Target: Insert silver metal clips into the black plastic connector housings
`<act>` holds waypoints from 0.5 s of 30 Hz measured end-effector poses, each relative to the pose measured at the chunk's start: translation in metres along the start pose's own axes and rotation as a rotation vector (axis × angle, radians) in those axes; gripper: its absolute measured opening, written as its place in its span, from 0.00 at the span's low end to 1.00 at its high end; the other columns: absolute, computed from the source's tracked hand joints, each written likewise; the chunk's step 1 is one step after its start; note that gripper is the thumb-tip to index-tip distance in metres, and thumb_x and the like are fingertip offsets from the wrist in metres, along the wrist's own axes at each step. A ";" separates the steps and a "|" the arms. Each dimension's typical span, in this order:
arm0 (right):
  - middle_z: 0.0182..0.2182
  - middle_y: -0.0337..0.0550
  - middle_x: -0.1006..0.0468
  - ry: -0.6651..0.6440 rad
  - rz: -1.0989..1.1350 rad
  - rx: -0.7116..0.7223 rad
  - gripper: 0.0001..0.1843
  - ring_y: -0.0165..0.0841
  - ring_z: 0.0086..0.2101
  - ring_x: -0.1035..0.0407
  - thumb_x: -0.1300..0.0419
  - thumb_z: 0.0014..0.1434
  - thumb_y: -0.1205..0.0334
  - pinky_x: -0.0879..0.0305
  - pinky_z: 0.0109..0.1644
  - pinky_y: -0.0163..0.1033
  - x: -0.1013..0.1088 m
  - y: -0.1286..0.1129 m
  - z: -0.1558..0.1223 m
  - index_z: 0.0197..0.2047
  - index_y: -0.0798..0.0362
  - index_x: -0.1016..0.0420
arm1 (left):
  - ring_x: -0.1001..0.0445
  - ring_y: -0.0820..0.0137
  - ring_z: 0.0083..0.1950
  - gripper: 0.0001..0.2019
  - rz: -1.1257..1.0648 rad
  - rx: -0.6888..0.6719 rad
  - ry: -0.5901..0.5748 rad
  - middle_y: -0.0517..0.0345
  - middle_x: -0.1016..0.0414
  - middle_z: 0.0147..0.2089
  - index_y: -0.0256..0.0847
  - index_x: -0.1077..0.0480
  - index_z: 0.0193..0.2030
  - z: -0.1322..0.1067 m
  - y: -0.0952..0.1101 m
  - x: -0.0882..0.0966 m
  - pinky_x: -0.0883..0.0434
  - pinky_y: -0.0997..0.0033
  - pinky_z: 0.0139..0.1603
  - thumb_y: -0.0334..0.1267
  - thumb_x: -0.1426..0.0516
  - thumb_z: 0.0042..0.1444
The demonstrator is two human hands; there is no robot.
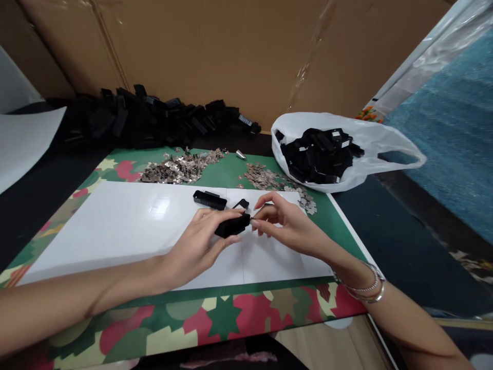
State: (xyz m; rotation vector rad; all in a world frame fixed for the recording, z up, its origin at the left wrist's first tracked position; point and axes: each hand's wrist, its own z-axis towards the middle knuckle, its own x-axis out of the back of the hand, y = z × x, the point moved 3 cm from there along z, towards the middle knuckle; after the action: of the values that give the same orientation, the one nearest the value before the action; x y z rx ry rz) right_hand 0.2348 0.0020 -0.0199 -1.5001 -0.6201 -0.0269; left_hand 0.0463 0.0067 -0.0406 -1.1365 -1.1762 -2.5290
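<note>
My left hand (200,244) is closed round a small black plastic housing (232,225), held just above the white sheet (115,226). My right hand (287,226) pinches something tiny at the housing's right end; I cannot make out what it is. Two more black plastic pieces lie on the sheet just beyond the hands: a long one (209,199) and a small one (241,203).
Two heaps of small shiny metal parts (181,168) (269,180) lie on the green patterned cloth (215,318). A white plastic bag (370,144) of black housings sits at the right. A long pile of black housings (154,121) lines the cardboard wall behind.
</note>
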 end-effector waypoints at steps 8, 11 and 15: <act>0.25 0.34 0.27 -0.027 -0.078 0.023 0.14 0.28 0.27 0.33 0.43 0.57 0.65 0.38 0.31 0.34 -0.002 0.001 0.002 0.41 0.50 0.47 | 0.33 0.65 0.51 0.16 -0.020 -0.071 -0.061 0.56 0.31 0.55 0.46 0.42 0.55 0.000 0.003 -0.001 0.34 0.62 0.50 0.37 0.48 0.61; 0.24 0.34 0.27 -0.013 -0.063 0.044 0.13 0.27 0.26 0.33 0.43 0.58 0.63 0.37 0.31 0.34 0.001 0.005 0.005 0.42 0.50 0.45 | 0.34 0.66 0.54 0.15 -0.115 0.009 -0.094 0.57 0.31 0.55 0.46 0.42 0.55 0.002 0.004 0.001 0.34 0.65 0.52 0.38 0.48 0.61; 0.31 0.39 0.25 -0.050 -0.051 0.148 0.18 0.28 0.29 0.31 0.38 0.54 0.60 0.33 0.33 0.35 0.005 0.008 0.007 0.45 0.52 0.38 | 0.32 0.67 0.54 0.15 -0.327 0.192 -0.097 0.57 0.31 0.55 0.47 0.41 0.54 0.005 0.000 0.003 0.34 0.69 0.50 0.41 0.48 0.61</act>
State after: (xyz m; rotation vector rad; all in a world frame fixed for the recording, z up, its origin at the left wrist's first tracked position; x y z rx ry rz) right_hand 0.2394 0.0114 -0.0256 -1.3456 -0.6862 0.0173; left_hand 0.0471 0.0110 -0.0370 -1.1083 -1.7157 -2.5310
